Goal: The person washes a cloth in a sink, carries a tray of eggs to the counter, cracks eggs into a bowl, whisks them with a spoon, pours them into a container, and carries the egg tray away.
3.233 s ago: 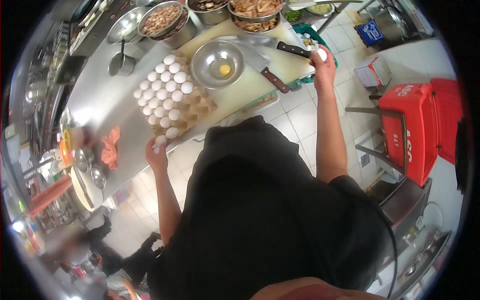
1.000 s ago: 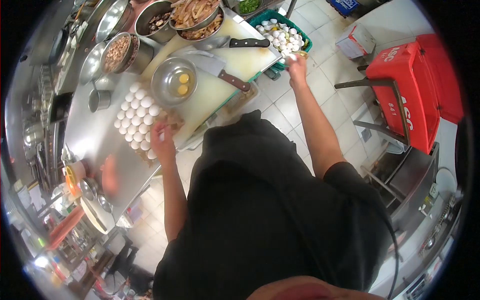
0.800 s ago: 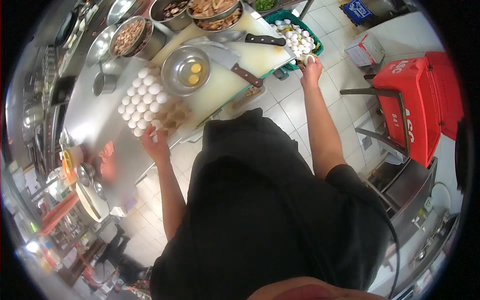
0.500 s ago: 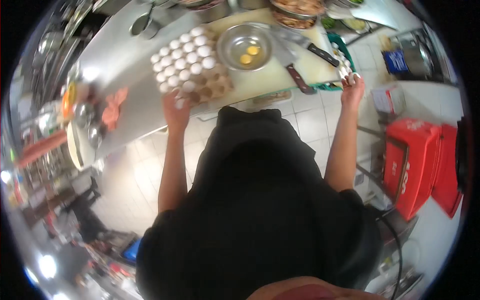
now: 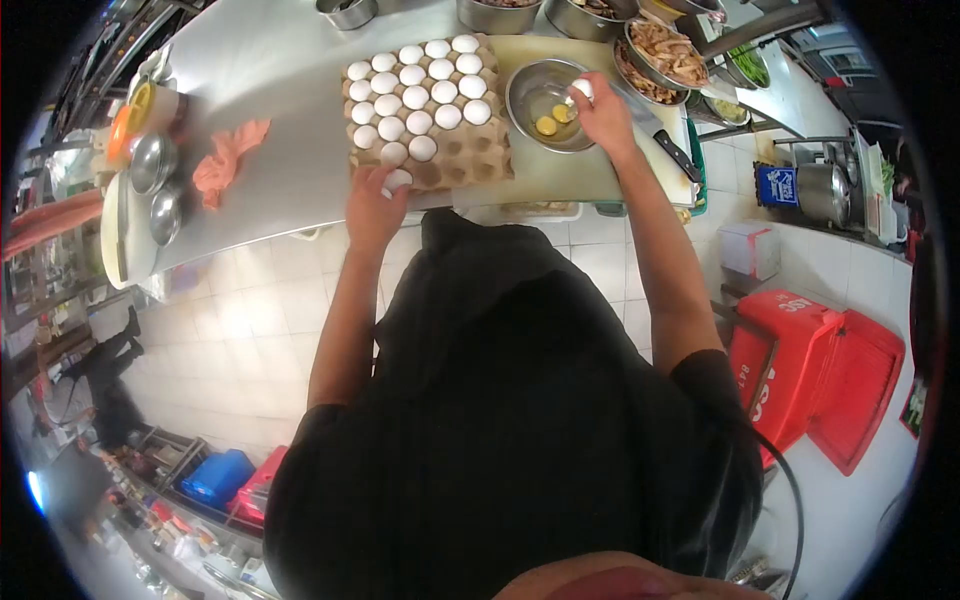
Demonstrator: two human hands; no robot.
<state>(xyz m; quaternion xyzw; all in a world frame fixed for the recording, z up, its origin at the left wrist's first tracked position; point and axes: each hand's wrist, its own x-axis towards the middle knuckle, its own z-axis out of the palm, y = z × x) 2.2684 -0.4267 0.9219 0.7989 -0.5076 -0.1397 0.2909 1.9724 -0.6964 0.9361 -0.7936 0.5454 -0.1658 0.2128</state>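
Note:
My left hand (image 5: 375,215) is at the near left corner of the cardboard egg tray (image 5: 455,178), its fingers closed on a white egg (image 5: 398,179). Rows of white eggs (image 5: 415,97) fill most of the tray; several near-right hollows hold none. Over the right rim of a steel bowl (image 5: 522,120), my right hand (image 5: 608,122) grips another white egg (image 5: 580,91). Whether its shell is whole or cracked I cannot tell. Two yolks (image 5: 546,125) lie in the bowl, which stands on a pale cutting board (image 5: 555,180).
A black-handled knife (image 5: 677,155) lies at the board's right. Steel pans of sliced food (image 5: 668,55) stand behind it. A pink cloth (image 5: 228,160) and steel bowls (image 5: 152,165) are on the left. A red cooler box (image 5: 785,345) stands on the right, with its lid open.
My right hand has moved left from beside the green bin of shells to the bowl. My left hand stays at the tray's near corner with an egg. The camera view has shifted.

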